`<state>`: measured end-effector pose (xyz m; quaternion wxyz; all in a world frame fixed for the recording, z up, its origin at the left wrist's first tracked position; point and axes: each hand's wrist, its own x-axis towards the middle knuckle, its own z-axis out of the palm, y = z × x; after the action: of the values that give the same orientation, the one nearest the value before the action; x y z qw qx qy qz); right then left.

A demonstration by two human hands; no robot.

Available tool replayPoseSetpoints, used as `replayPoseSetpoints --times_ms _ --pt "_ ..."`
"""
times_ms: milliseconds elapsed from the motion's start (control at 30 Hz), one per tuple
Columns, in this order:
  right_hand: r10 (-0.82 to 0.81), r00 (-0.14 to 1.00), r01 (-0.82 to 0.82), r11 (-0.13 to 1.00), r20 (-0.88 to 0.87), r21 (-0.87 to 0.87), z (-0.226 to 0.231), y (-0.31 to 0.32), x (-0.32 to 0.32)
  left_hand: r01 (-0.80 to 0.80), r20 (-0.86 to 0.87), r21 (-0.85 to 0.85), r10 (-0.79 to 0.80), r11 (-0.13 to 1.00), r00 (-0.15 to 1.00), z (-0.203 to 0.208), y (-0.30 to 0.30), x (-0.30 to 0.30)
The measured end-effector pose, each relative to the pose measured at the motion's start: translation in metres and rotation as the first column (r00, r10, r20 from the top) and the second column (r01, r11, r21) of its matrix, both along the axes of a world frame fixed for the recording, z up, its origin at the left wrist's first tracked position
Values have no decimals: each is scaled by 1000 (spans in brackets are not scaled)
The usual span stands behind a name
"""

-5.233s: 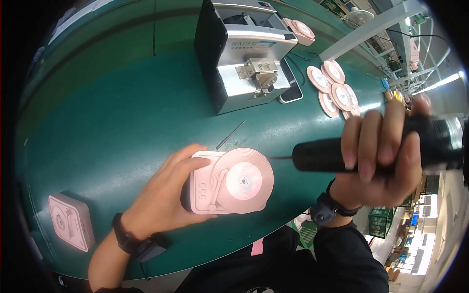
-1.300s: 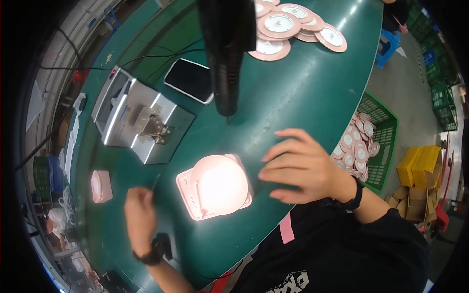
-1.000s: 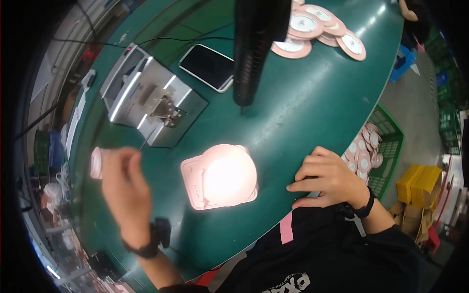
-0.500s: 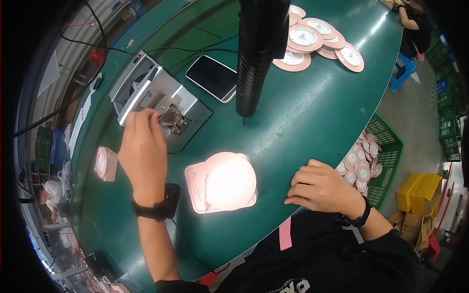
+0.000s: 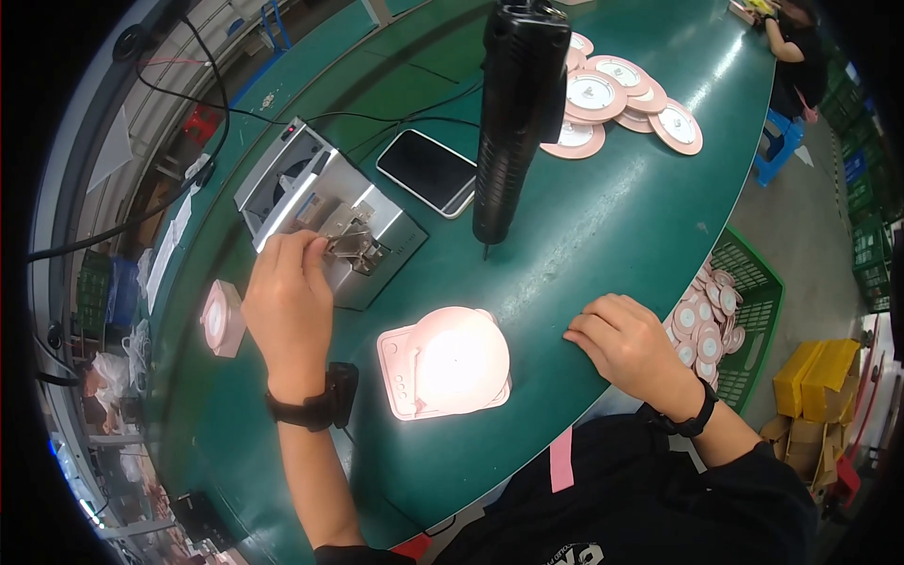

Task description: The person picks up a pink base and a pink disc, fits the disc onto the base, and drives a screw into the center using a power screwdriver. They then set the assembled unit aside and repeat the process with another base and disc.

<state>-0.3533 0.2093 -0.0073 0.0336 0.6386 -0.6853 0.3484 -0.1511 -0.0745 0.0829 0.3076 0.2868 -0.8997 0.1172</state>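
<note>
My left hand (image 5: 290, 306) reaches to the front of a silver screw feeder (image 5: 400, 250), thumb and fingers pinched together beside its metal mechanism. Whatever sits between the fingertips is too small or hidden to make out. My right hand (image 5: 629, 347) is held at the table's near edge, its fingers curled inward; the palm is out of sight. Between both hands lies a pink appliance part (image 5: 457, 363) with a round, brightly lit top and a squarer base with small holes on its left. Above it hangs a black electric screwdriver (image 5: 513, 141), bit pointing down, touched by neither hand.
A phone (image 5: 428, 174) lies beside the feeder. Pink-and-white discs (image 5: 595, 97) are piled at the back. A smaller pink part (image 5: 222, 318) stands at left. At right, a green crate (image 5: 758, 320) holds many discs. Another person (image 5: 796, 52) sits at far right.
The whole view has shifted slightly, with things now lower and to the right. My right hand has moved a little farther from me over the table. My left hand stays at the feeder.
</note>
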Motion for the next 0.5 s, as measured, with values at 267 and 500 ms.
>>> replayPoseSetpoints --times_ms 267,500 --pt "-24 999 23 999 24 43 7 5 0 52 39 -24 -51 998 998 -5 -6 7" --pt "-77 995 81 994 -58 79 13 0 7 -88 -38 1 88 996 995 -8 -2 2"
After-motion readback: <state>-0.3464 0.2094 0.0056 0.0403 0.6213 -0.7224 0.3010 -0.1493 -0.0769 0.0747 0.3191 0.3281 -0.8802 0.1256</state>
